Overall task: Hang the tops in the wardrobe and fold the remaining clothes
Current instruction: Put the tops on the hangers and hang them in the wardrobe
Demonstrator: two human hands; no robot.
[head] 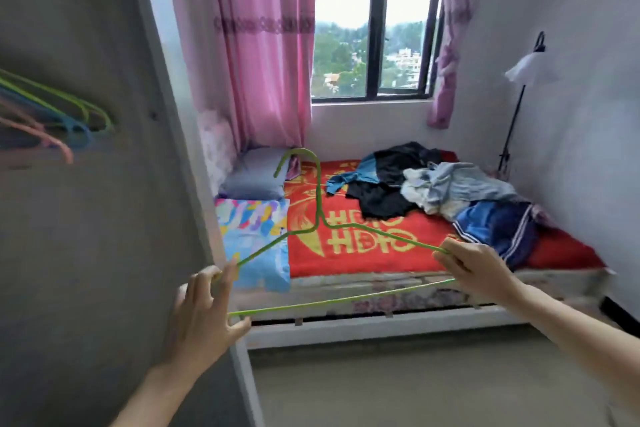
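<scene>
Head view recorded one thin green wire hanger [318, 198] held upright by two hands: left hand [204, 308] pinched its left corner, right hand [474, 270] curled round its right corner. Beyond, one heap of at least four crumpled garments [450, 187] lay on the red-blanketed bed [363, 260].

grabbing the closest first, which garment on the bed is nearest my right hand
The navy white-striped garment, just beyond the right hand; the pale blue one and black one lie farther back.
</scene>
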